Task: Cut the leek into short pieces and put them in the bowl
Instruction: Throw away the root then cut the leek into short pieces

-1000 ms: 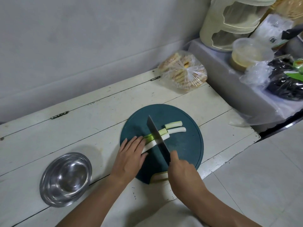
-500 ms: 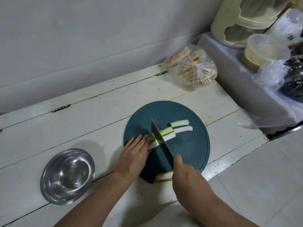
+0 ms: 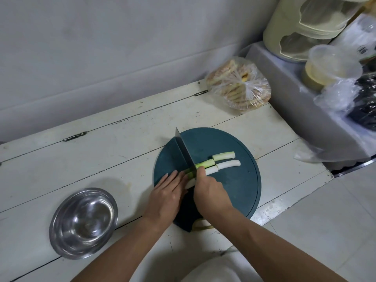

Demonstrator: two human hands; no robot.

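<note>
Two leek stalks (image 3: 204, 163), white and pale green, lie side by side across a round dark teal cutting board (image 3: 236, 186). Cut pieces (image 3: 225, 159) lie at their right end, slightly apart from the rest. My left hand (image 3: 166, 195) lies flat on the left end of the stalks. My right hand (image 3: 210, 193) grips the handle of a cleaver (image 3: 184, 150), whose blade stands across the leek just right of my left fingers. An empty steel bowl (image 3: 83, 222) sits on the white table, left of the board.
A plastic bag of flat breads (image 3: 239, 86) lies at the table's back right. A lower grey shelf (image 3: 301, 102) on the right carries a cream container, a plastic tub and bags. The table's front edge meets tiled floor (image 3: 325, 231) at the right.
The cleaver has shifted left along the leek, toward my left fingers, and my right hand has moved forward over the board. Another cut gap shows in the stalks.
</note>
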